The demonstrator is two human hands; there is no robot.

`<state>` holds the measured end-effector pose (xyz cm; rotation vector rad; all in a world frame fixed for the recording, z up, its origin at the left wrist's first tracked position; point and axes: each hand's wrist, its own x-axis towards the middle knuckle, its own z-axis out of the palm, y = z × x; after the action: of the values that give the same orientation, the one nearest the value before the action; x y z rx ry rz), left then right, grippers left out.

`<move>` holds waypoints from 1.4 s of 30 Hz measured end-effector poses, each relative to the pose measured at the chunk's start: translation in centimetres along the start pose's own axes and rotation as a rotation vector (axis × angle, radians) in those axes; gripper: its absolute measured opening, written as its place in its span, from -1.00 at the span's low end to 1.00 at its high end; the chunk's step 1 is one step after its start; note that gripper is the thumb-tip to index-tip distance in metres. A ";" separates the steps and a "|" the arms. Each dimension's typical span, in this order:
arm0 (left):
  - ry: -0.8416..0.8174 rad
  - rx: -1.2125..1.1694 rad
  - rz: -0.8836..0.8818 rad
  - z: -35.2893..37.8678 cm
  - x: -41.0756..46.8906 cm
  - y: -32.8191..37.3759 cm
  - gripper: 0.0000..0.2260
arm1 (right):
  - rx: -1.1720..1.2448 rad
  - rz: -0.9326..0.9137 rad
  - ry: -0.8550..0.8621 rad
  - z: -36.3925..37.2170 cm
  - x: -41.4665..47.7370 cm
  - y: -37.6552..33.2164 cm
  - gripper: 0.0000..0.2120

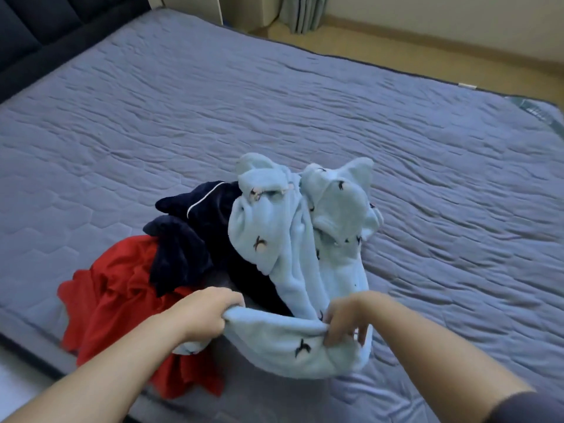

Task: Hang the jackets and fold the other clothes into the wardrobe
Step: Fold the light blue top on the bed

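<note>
Head view, both hands at the near edge of the bed (274,102).

The left hand (210,312) comes in from the lower left on a bare forearm angled up and to the right. Its fingers (222,300) are clenched in a fist round one end of the near hem of the light-blue fleece garment (305,239). The right hand (348,319) comes in from the lower right, with a dark sleeve (518,404) at the picture's edge. Its fingers (334,334) are curled downward and pinch the same hem further along. The hem hangs slack between the two hands in a shallow curve.

The fleece is thick, soft and napped, and scattered with small dark bird-like motifs. The rest of it lies bunched in rounded folds on the bed beyond the hands. To its left, touching it and partly under it, lies a navy garment (189,248). This one is plush, crumpled, and edged with thin white piping. A red garment (116,288) of thinner, smoother cloth lies rumpled beside the navy one and drapes over the bed's near edge.

The bed cover is grey-blue and quilted, stitched in wavy lines. A dark padded headboard (45,25) stands at upper left. A grey-green curtain (300,12) and pale floor (427,50) lie beyond the far edge.
</note>
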<state>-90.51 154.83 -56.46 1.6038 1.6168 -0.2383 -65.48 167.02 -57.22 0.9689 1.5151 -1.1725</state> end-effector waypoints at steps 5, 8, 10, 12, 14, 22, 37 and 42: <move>0.373 -0.202 -0.074 0.8 3.9 3.2 -0.62 | 0.330 -0.130 0.823 -1.1 2.9 2.9 -0.86; 0.906 -0.008 -0.044 0.3 6.8 5.5 -0.48 | 0.397 0.097 1.248 -0.7 5.0 4.3 -0.39; 0.844 -0.004 -0.064 0.1 9.0 7.0 -0.22 | 0.588 0.105 1.219 -0.9 5.5 5.1 -0.15; 0.669 0.005 -0.150 0.5 11.4 7.6 -0.12 | 0.751 -0.002 1.117 -1.6 6.5 6.2 -0.02; 0.597 0.005 -0.209 1.6 13.2 7.2 -0.18 | 0.867 -0.146 1.025 -1.7 8.3 6.9 0.03; 0.553 -0.766 -0.090 5.0 10.4 4.3 -0.71 | 0.743 -0.028 1.122 2.7 8.9 11.6 -0.90; 0.442 -0.981 0.319 -3.7 -2.3 23.9 -0.88 | 0.339 -0.320 1.124 6.1 -11.6 11.7 0.01; 0.480 -0.850 0.551 -10.1 -11.1 31.4 -0.87 | 0.590 -0.661 1.244 6.5 -25.8 7.5 -0.71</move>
<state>-68.17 158.38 -30.04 1.3707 1.2412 1.0517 -51.06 161.47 -34.33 1.8851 2.6738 -1.6321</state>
